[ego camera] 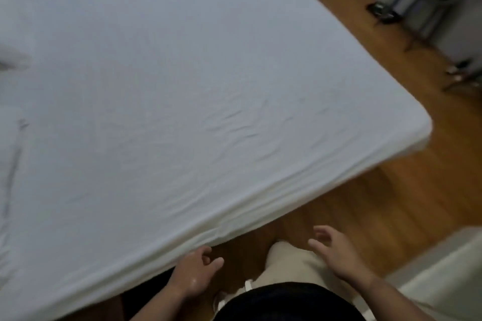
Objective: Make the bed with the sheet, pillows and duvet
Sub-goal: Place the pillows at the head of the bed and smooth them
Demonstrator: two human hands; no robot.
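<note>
Head view: white sheet [182,91] lies stretched over the bed, left hand [194,272] at its near edge, right hand [336,255] over the floor [391,190], both loosely spread, empty.

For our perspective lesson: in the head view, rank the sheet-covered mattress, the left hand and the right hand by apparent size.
1. Sheet-covered mattress, by far the largest.
2. Left hand and right hand: alike, so unranked.

— What colour is the sheet [182,86]?
— Plain white, faintly bluish, no pattern.
— And the floor [391,203]?
— Warm orange-brown wood.
— The person's clothes?
— Cream trousers [292,263], a black top [281,302].
</note>
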